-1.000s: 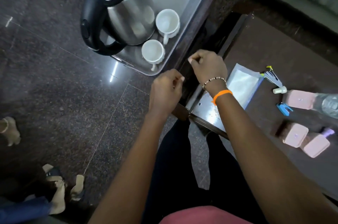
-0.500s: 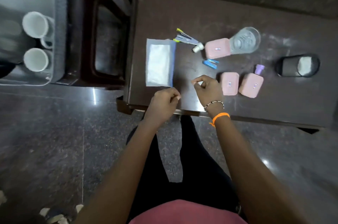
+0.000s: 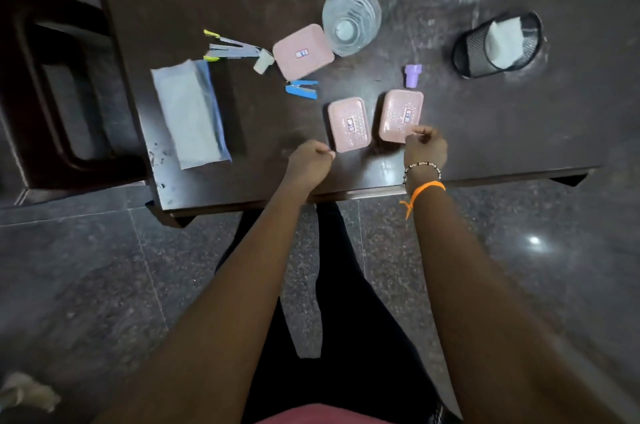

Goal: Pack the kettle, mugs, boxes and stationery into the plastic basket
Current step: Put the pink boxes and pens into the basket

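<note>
Two pink boxes (image 3: 349, 124) just beyond curled left hand (image 3: 309, 161), right hand (image 3: 425, 145).

Table (image 3: 485, 132): pouch (image 3: 188, 112) left, staplers (image 3: 230, 47) behind it, three boxes (image 3: 349, 124) centre, glass (image 3: 351, 18) behind, mesh holder (image 3: 497, 44) right.

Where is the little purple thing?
The purple cap stands on the table, just behind the right-hand pink box, left of the black mesh holder.
</note>
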A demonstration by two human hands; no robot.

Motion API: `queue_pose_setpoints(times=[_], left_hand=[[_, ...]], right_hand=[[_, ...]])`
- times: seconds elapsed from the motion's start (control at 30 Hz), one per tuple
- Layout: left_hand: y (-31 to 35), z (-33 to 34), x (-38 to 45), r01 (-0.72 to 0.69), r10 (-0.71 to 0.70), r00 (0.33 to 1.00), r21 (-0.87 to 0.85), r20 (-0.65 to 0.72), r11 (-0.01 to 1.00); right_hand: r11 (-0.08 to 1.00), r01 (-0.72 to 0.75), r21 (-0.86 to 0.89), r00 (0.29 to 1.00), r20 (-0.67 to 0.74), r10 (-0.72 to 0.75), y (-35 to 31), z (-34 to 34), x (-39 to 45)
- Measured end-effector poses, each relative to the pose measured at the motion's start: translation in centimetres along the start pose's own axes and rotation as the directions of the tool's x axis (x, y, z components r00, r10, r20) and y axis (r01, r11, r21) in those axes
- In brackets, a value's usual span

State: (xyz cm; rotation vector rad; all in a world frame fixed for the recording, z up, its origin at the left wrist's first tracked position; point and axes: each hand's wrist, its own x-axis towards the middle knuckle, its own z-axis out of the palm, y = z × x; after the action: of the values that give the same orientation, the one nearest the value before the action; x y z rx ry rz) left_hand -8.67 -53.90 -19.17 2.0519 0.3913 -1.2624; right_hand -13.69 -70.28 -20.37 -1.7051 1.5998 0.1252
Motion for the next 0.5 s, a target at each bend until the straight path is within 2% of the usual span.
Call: queue_pose_setpoints(times=[0.2, 0.37, 0.5], left_hand=[[2.1, 2.4, 3.3, 0.054, -0.050, 0.997, 0.066, -0.051, 0.996], [2.3, 2.5, 3.8, -0.017, 0.029, 0.992, 0.098, -0.126, 0.995], [1.3, 1.9, 3.3, -0.006, 0.007, 0.997, 0.012, -0.074, 1.000]], right_hand=[[0.997, -0.057, -0.049, 0.996, 0.062, 0.060, 0.9, 0.8, 2.6], [0.993, -0.106, -0.052, 0.984, 0.135, 0.113, 1.2, 0.7, 3.3], [0.979, -0.154, 0.131, 0.971, 0.203, 0.126, 1.7, 0.0, 1.9]])
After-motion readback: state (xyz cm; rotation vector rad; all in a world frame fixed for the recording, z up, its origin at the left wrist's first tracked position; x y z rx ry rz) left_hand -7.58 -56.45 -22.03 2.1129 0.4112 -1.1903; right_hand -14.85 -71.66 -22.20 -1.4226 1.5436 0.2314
